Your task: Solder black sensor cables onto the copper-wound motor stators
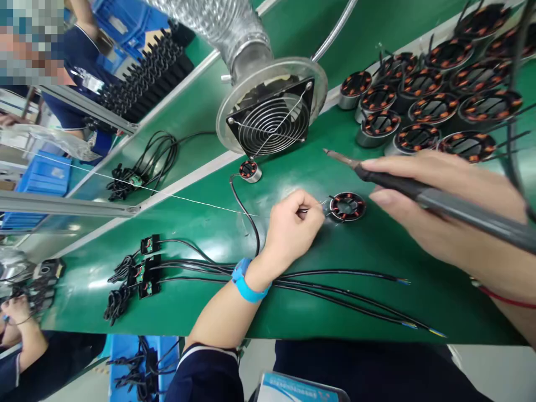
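Observation:
My right hand (pixel 452 206) is wrapped round a soldering iron (pixel 419 192), whose bare tip points left, above the green bench and apart from the stator. My left hand (pixel 295 223), with a blue watch on the wrist, is closed in a pinch. A thin, pale solder wire (pixel 188 198) runs from the left into its fingers, and fine ends show beyond the fingertips. Just right of those fingertips lies a round stator (pixel 348 206) with copper windings and a metal rim. The fingers hide whatever else they pinch.
A fan with wire guard (pixel 274 128) hangs from a foil duct. Many stators (pixel 433 106) stand at the back right. A small stator (pixel 250 171) has a black cable. Cables with black boxes (pixel 149 273) lie front left. Co-workers are at the left, one hand (pixel 17 310) visible.

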Motion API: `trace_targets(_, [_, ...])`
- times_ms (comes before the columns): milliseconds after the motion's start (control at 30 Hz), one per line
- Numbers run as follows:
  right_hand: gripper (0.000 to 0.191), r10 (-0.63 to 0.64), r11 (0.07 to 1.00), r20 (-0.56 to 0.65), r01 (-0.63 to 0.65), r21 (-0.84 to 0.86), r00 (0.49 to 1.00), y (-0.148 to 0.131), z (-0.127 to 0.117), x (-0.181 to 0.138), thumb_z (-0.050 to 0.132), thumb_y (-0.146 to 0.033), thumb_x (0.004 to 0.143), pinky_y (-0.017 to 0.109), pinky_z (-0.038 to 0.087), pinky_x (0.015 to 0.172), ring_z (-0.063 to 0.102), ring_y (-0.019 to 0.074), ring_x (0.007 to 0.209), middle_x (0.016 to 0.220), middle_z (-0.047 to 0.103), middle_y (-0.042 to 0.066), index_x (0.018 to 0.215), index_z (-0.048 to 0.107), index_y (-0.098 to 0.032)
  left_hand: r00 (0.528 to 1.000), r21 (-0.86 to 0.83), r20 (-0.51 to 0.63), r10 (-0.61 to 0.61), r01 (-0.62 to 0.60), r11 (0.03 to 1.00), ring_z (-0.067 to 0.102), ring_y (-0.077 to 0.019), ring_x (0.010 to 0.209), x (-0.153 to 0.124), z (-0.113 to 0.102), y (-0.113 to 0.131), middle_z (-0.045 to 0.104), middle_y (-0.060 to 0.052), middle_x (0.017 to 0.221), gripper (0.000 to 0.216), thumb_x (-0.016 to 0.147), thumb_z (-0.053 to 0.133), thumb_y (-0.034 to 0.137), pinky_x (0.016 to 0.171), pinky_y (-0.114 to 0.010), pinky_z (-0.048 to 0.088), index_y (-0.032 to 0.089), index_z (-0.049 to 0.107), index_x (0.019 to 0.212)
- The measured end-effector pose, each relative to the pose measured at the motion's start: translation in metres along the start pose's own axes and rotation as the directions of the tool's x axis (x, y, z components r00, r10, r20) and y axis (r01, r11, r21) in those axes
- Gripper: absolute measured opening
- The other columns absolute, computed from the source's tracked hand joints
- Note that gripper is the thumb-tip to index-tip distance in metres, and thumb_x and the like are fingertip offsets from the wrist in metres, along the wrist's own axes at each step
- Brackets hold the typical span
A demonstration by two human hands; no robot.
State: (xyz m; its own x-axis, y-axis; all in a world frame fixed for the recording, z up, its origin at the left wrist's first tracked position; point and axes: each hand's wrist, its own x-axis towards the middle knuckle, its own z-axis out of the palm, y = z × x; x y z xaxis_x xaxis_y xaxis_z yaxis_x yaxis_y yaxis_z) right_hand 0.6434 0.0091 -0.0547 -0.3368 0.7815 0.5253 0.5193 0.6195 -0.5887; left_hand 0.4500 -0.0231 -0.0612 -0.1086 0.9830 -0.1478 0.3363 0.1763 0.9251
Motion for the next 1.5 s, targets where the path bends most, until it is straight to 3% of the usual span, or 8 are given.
trace_targets(200, [0.014, 0.041, 0.997, 0.045, -0.044, 0.06, 0.998, -0.004, -0.01, -0.009, 0.055, -0.039, 0.101, 0.031, 0.048, 0.056, 0.059, 0.0133, 0.063, 0.082, 0.066, 0.001, 0.101, 0.061, -0.026, 0.999, 0.09, -0.042, 0.006, -0.002, 0.996, 0.043, -0.0091, 0.053, -0.008, 0.001, -0.001, 0.053, 0.006, 0.055, 0.013, 0.075, 0.057, 0.016, 0.056, -0.025, 0.032, 0.02, 0.055, 0.064])
trace_targets(300, [0.006, 0.04, 0.987, 0.067, -0.05, 0.154, 0.997, -0.007, -0.012, -0.012, 0.055, -0.033, 0.1, 0.03, 0.043, 0.051, 0.056, 0.011, 0.058, 0.077, 0.063, -0.001, 0.097, 0.059, -0.029, 0.999, 0.097, -0.053, 0.011, -0.005, 0.995, 0.044, -0.0093, 0.054, -0.006, 0.001, -0.001, 0.053, 0.006, 0.055, 0.013, 0.075, 0.057, 0.017, 0.056, -0.025, 0.032, 0.02, 0.055, 0.063])
trace_targets(433, [0.004, 0.049, 0.978, 0.153, -0.079, 0.192, 0.987, -0.012, -0.017, -0.009, 0.058, -0.026, 0.096, 0.03, 0.044, 0.05, 0.058, 0.0105, 0.056, 0.079, 0.067, -0.001, 0.095, 0.059, -0.03, 0.998, 0.093, -0.059, 0.005, 0.0, 0.996, 0.044, -0.0092, 0.053, -0.006, 0.001, -0.001, 0.054, 0.006, 0.055, 0.014, 0.076, 0.057, 0.017, 0.056, -0.025, 0.031, 0.02, 0.054, 0.063])
trace_targets(1067, [0.005, 0.04, 0.964, 0.184, -0.086, 0.25, 0.982, -0.014, -0.017, -0.006, 0.058, -0.025, 0.094, 0.029, 0.044, 0.05, 0.058, 0.0102, 0.055, 0.078, 0.067, -0.002, 0.092, 0.06, -0.029, 0.996, 0.072, -0.088, 0.012, -0.006, 0.997, 0.042, -0.0087, 0.054, -0.005, 0.003, 0.0, 0.054, 0.006, 0.056, 0.016, 0.078, 0.059, 0.017, 0.055, -0.024, 0.031, 0.02, 0.055, 0.063])
trace_targets(1267, [0.009, 0.156, 0.97, 0.163, -0.182, 0.162, 0.974, -0.006, -0.014, -0.009, 0.062, -0.037, 0.095, 0.034, 0.051, 0.061, 0.062, 0.0142, 0.066, 0.088, 0.07, 0.002, 0.098, 0.065, -0.029, 0.995, 0.059, -0.096, 0.028, -0.022, 0.998, 0.043, -0.0087, 0.054, -0.005, 0.004, 0.002, 0.055, 0.006, 0.056, 0.017, 0.077, 0.059, 0.016, 0.055, -0.024, 0.033, 0.02, 0.055, 0.062])
trace_targets(1433, [0.02, 0.102, 0.985, 0.123, -0.117, 0.124, 0.987, -0.007, -0.003, -0.004, 0.06, -0.041, 0.1, 0.033, 0.06, 0.085, 0.072, 0.0192, 0.096, 0.114, 0.074, 0.002, 0.115, 0.067, -0.028, 0.995, 0.057, -0.1, 0.019, -0.013, 0.998, 0.044, -0.0088, 0.055, -0.004, 0.003, 0.003, 0.056, 0.006, 0.057, 0.016, 0.077, 0.06, 0.014, 0.056, -0.023, 0.034, 0.02, 0.055, 0.062])
trace_targets(1500, [0.02, 0.087, 0.988, 0.11, -0.1, 0.116, 0.99, -0.009, -0.003, -0.005, 0.058, -0.039, 0.101, 0.033, 0.06, 0.086, 0.072, 0.0192, 0.1, 0.115, 0.074, 0.001, 0.116, 0.067, -0.029, 0.995, 0.049, -0.101, 0.022, -0.017, 0.999, 0.044, -0.0086, 0.055, -0.004, 0.003, 0.003, 0.056, 0.006, 0.057, 0.016, 0.076, 0.059, 0.014, 0.056, -0.023, 0.034, 0.02, 0.055, 0.062])
